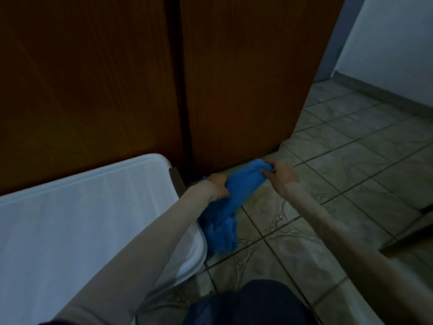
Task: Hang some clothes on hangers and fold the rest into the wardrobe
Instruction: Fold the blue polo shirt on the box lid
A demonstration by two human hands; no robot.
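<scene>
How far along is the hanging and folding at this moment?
Nothing looks finished: no hanger or folded pile shows, and the wardrobe doors are closed. In hand: the left hand and right hand grip a bunched blue garment above the tiled floor. Folding or hanging it remains.

A bright blue garment (230, 198) is held bunched above the tiled floor, stretched between two hands at its upper part, with the rest hanging crumpled toward the near side. The brown wooden wardrobe (140, 78) is seen just beyond it, its doors closed.
</scene>
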